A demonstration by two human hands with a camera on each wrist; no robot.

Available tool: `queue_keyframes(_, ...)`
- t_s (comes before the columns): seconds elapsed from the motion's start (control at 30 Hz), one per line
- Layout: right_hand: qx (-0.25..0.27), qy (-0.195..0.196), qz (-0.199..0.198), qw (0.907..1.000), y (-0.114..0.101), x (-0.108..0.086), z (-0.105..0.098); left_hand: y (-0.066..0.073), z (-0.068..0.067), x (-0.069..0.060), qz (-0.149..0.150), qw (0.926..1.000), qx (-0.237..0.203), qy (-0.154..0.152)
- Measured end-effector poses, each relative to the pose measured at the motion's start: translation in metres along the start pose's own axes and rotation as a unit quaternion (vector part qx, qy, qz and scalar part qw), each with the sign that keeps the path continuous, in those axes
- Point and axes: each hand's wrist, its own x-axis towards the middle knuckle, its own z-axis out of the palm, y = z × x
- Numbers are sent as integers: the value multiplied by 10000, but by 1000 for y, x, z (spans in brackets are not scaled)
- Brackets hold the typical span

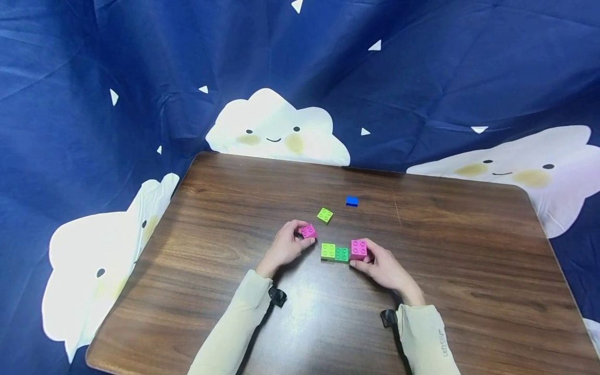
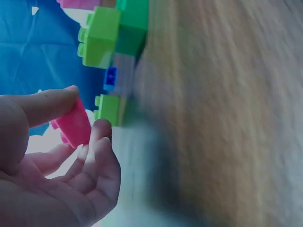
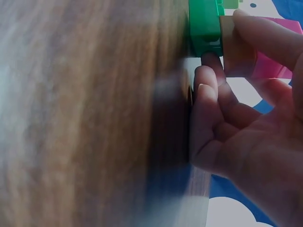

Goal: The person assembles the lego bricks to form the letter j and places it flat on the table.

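Note:
In the head view, my left hand (image 1: 287, 245) pinches a small pink brick (image 1: 308, 232) between thumb and fingers, tilted and off the table. The left wrist view shows the same pink brick (image 2: 75, 124) with its studs facing away from the tabletop. My right hand (image 1: 386, 265) grips another pink brick (image 1: 359, 249) at the right end of a green brick (image 1: 341, 254). In the right wrist view, a brownish block (image 3: 238, 49) adjoins that pink brick (image 3: 279, 49) in the grip. A lime brick (image 2: 100, 40) sits on the green brick's left part.
Beyond the hands, a loose lime brick (image 1: 325, 215) and a small blue brick (image 1: 352, 201) lie on the brown wooden table (image 1: 225, 208). A dark blue curtain (image 1: 262, 47) with white clouds hangs behind the table and on its left.

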Motion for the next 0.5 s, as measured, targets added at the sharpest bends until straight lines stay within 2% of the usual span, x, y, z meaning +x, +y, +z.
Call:
queue_keyframes(0.2,10,-34,5,10000,0,0,0,14,0,-3,-97,9968,-795,-31)
queue_keyframes(0.4,10,-3,-2,10000,-1,-1,1,29,2,-6,-100,9956,-930,-99)
queue_keyframes(0.5,22,77,-49,10000,-1,-1,1,37,5,-7,9,9957,-918,-92)
